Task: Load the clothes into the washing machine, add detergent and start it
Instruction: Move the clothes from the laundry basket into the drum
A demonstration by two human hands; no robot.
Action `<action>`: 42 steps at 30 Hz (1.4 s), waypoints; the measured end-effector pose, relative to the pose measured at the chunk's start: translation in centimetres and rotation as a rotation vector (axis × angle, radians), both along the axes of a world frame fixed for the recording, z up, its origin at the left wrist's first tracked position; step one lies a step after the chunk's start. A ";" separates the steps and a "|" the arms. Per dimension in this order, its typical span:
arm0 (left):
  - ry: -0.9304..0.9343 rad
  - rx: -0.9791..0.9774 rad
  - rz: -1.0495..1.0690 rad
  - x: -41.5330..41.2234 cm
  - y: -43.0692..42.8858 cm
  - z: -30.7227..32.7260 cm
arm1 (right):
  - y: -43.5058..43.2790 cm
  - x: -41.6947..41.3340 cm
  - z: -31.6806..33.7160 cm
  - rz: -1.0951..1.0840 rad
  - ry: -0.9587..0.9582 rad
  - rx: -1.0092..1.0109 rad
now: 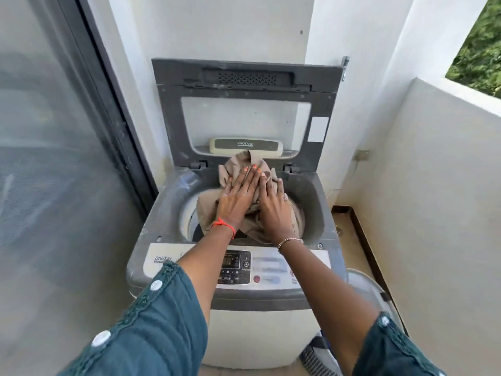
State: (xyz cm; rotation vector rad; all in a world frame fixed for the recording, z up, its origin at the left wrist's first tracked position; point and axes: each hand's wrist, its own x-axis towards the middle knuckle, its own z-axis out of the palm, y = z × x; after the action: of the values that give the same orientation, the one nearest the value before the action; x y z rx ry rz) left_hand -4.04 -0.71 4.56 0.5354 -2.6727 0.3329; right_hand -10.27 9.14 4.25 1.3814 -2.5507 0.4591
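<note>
- One glass door (pixel 54 158) with a dark frame filled the left side.
- One teal left sleeve (pixel 151 329) carried two white buttons.
- One top-loading washing machine (pixel 168 210) stood against the white wall. Its single lid (pixel 173 118) was raised upright at the back.
- One control panel (pixel 271 264) ran across the machine's front edge, under both forearms.
- One red thread bracelet (pixel 223 225) circled the left wrist.
- The left hand (pixel 238 194) lay flat on the cloth, fingers straight and together, gripping nothing.
- One beige cloth (pixel 244 164), the only garment in view, was heaped in the mouth of the drum. Its upper folds rose above the rear rim and touched the lid's handle.
- The right hand (pixel 273 210) pressed palm down on the same cloth. It lay just beside the left hand and touched it, fingers stretched out and not curled.
- One thin metal bracelet (pixel 290 241) sat on the right wrist.
- One pale rounded container (pixel 366 283) stood on the floor just right of the machine. Its contents could not be made out.
- One teal right sleeve (pixel 393 354) showed one white button.
- One low white wall (pixel 433 185) closed the right side, with greenery beyond it.
</note>
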 end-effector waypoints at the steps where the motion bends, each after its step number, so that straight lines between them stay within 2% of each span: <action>1: -0.014 0.017 0.014 0.4 -0.5 -0.5 | -0.7 0.1 -0.5 0.009 0.010 0.014; 8: -0.114 0.150 0.050 0.3 -4.1 -4.0 | -4.1 -0.6 -3.7 0.045 -0.037 0.156; 15: -0.190 0.235 0.093 -2.5 -7.5 -9.4 | -8.2 -5.0 -8.8 0.113 -0.115 0.325; 19: -0.329 0.264 0.112 -4.4 -10.0 -13.3 | -10.6 -7.7 -12.3 0.180 -0.179 0.433; 21: -0.433 0.385 0.127 -5.3 -10.8 -15.1 | -11.5 -8.7 -14.3 0.195 -0.211 0.467; 25: -0.522 0.495 0.140 -6.3 -11.8 -18.6 | -12.6 -9.6 -18.8 0.213 -0.283 0.513; 32: -0.576 0.644 0.145 -7.2 -12.2 -22.7 | -13.5 -9.9 -25.0 0.171 -0.455 0.577; 37: -0.597 0.637 0.155 -7.0 -12.2 -22.9 | -13.5 -9.8 -25.5 0.118 -0.530 0.599; 42: -0.589 0.646 0.095 -6.6 -11.3 -20.5 | -12.3 -11.1 -22.0 0.106 -0.475 0.541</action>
State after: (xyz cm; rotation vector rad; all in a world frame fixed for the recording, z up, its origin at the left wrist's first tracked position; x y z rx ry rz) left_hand -10.61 -12.03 -15.90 0.8570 -3.3241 -0.4465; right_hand -21.35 -3.21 -17.75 1.7631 -3.1595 0.1152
